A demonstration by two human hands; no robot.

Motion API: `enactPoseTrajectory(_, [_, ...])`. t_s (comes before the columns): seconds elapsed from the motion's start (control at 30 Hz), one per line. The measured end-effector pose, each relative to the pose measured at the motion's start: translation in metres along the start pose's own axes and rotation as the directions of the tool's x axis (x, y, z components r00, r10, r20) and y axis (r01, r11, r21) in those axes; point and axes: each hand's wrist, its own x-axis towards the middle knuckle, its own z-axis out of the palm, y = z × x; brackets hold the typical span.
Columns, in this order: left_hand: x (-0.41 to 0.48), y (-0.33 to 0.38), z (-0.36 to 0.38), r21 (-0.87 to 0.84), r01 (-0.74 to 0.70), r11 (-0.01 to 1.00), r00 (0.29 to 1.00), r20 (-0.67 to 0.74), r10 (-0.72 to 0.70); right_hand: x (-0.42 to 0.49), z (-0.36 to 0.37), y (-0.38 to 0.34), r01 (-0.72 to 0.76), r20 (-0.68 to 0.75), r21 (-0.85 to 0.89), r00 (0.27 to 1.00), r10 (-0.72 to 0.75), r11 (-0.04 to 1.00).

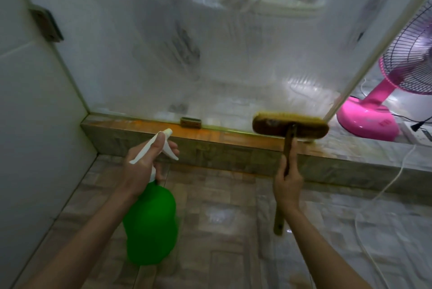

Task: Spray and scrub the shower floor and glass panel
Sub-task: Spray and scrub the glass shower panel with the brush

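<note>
Scrubbing seems in hand: the right hand clamps the scrub brush, its head against the foot of the glass panel at 1 o'clock. The left hand grips the green spray bottle at 7 o'clock. The next move likely calls for a leftward sweep along the stained curb, where there is room; the pink fan crowds 3 o'clock.

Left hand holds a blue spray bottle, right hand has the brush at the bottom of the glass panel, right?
The head view shows the spray bottle in the left hand is green, not blue. The right hand does hold the brush at the bottom of the glass panel.
</note>
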Motion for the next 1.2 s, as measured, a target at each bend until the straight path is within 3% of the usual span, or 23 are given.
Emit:
enactPoseTrajectory(0.1, [-0.001, -0.002, -0.003, 0.005, -0.003, 1.000, 1.000, -0.003, 0.003, -0.015, 0.004, 0.001, 0.028, 0.112, -0.036, 0.993, -0.024, 0.999])
enactPoseTrajectory(0.27, [0.000, -0.007, -0.003, 0.020, 0.019, 1.000, 1.000, 0.005, -0.019, 0.067, 0.023, -0.094, 0.262, -0.092, 0.084, 0.963, -0.254, 0.961])
enactPoseTrajectory(0.33, [-0.002, -0.003, -0.001, -0.005, 0.022, 1.000, 1.000, -0.004, -0.022, 0.069, 0.034, -0.104, 0.279, -0.116, 0.082, 0.956, -0.269, 0.957])
enactPoseTrajectory(0.53, [-0.007, 0.013, -0.006, -0.025, 0.000, 1.000, 1.000, -0.031, -0.001, -0.032, 0.044, -0.040, 0.108, 0.215, -0.014, 0.971, -0.102, 0.994])
enactPoseTrajectory(0.63, [-0.008, 0.020, -0.006, -0.028, 0.005, 1.000, 0.999, -0.034, -0.006, 0.008, 0.046, -0.091, 0.104, 0.142, 0.130, 0.982, -0.122, 0.986])
enactPoseTrajectory(0.73, [-0.004, 0.027, -0.007, -0.009, -0.011, 1.000, 0.999, -0.034, 0.011, 0.091, 0.038, -0.174, 0.365, -0.077, 0.147, 0.931, -0.357, 0.919])
enactPoseTrajectory(0.8, [-0.001, 0.039, -0.008, -0.011, -0.024, 1.000, 0.998, -0.061, 0.024, 0.117, 0.029, -0.195, 0.455, -0.155, 0.115, 0.886, -0.437, 0.883])
enactPoseTrajectory(1.03, [0.010, 0.104, -0.017, -0.044, -0.146, 0.988, 0.984, -0.114, 0.140, 0.025, 0.026, -0.104, 0.177, 0.105, 0.043, 0.978, -0.180, 0.983])
enactPoseTrajectory(1.1, [0.016, 0.124, -0.020, -0.064, -0.173, 0.983, 0.979, -0.119, 0.165, 0.050, 0.019, -0.139, 0.232, 0.094, 0.079, 0.966, -0.239, 0.970])
enactPoseTrajectory(1.2, [0.026, 0.158, -0.022, -0.076, -0.192, 0.978, 0.978, -0.099, 0.185, 0.132, 0.002, -0.234, 0.422, -0.086, 0.106, 0.906, -0.415, 0.900])
